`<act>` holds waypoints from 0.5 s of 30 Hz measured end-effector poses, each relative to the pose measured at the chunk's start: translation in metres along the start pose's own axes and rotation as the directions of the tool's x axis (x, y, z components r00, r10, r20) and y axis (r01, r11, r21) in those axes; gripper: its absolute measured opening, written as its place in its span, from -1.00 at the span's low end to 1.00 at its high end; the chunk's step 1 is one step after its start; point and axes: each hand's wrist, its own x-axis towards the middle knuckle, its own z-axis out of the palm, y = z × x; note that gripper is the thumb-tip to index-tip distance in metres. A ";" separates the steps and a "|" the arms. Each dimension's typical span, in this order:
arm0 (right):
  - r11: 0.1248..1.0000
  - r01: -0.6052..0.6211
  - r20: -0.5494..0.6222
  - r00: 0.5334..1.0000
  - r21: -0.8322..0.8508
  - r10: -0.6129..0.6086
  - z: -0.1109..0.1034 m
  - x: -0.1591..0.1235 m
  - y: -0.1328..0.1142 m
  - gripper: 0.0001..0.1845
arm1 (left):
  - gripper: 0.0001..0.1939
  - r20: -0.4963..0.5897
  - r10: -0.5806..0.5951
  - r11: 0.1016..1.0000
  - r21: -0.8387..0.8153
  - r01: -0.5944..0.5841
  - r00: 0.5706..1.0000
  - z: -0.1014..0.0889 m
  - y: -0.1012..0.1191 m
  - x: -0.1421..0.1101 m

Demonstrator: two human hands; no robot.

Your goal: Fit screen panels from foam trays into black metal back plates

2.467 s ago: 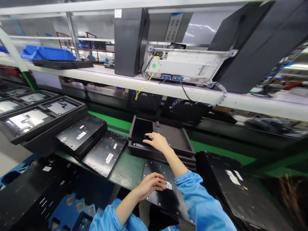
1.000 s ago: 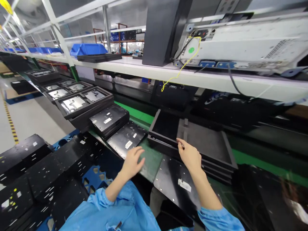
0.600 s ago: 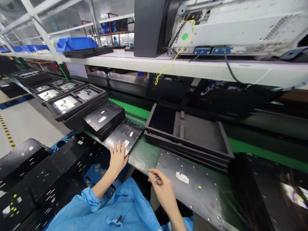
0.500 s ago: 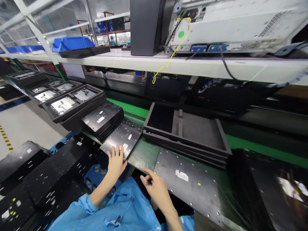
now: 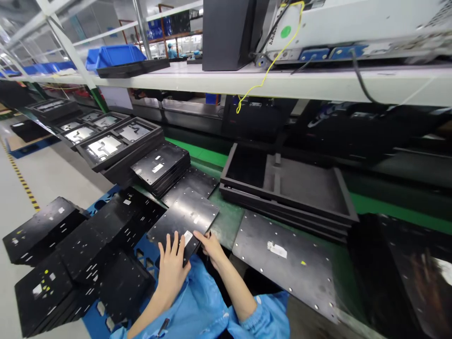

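Observation:
A flat black metal panel [image 5: 190, 210] with a white label lies near my body, overlapping another black panel [image 5: 203, 181] behind it. My left hand [image 5: 173, 263] rests on its near edge, fingers stretched out and spread beside the label. At the panel's right corner is my right hand [image 5: 212, 247], its index finger extended onto the panel by the label. The other fingers are curled; a small dark tip shows above them, too little to name. A larger black panel [image 5: 282, 261] with white and yellow stickers lies to the right.
Behind stands a stack of black panels [image 5: 160, 165]. Foam trays [image 5: 310, 188] are stacked at the centre right, and more trays [image 5: 122, 136] stand back left. Stacked black parts [image 5: 81, 245] sit on a blue pallet at left. A yellow cable [image 5: 259, 84] hangs from the shelf.
The labelled panel has come toward my body, uncovering another panel beneath or behind it. My right hand has moved left to its corner. The view has shifted slightly.

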 end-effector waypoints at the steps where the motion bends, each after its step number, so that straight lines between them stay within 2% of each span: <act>1: 1.000 0.003 -0.012 1.000 0.022 -0.003 0.006 0.000 0.003 -0.31 | -0.13 -0.018 0.006 1.000 -0.010 -0.006 1.000 0.002 -0.001 -0.003; 5: 0.977 0.062 -0.074 0.996 0.207 -0.047 0.019 -0.014 0.015 -0.23 | -0.09 -0.109 0.041 0.998 -0.052 -0.047 0.993 0.011 -0.006 -0.010; 9: 0.932 0.146 -0.152 0.983 0.331 -0.100 0.007 -0.042 0.026 -0.27 | -0.04 -0.219 0.159 0.974 -0.121 -0.189 0.963 0.021 -0.003 -0.007; 12: 0.922 0.219 -0.285 0.950 0.320 -0.126 -0.019 -0.073 0.031 -0.32 | -0.01 -0.284 0.325 0.899 -0.203 -0.388 0.902 0.021 0.013 0.007; 14: 0.916 0.265 -0.427 0.896 0.300 -0.119 -0.039 -0.097 0.038 -0.33 | -0.02 -0.292 0.473 0.812 -0.222 -0.540 0.831 0.016 0.030 0.022; 15: 0.916 0.282 -0.508 0.855 0.285 -0.106 -0.049 -0.110 0.043 -0.34 | -0.03 -0.277 0.555 0.759 -0.217 -0.614 0.784 0.011 0.040 0.030</act>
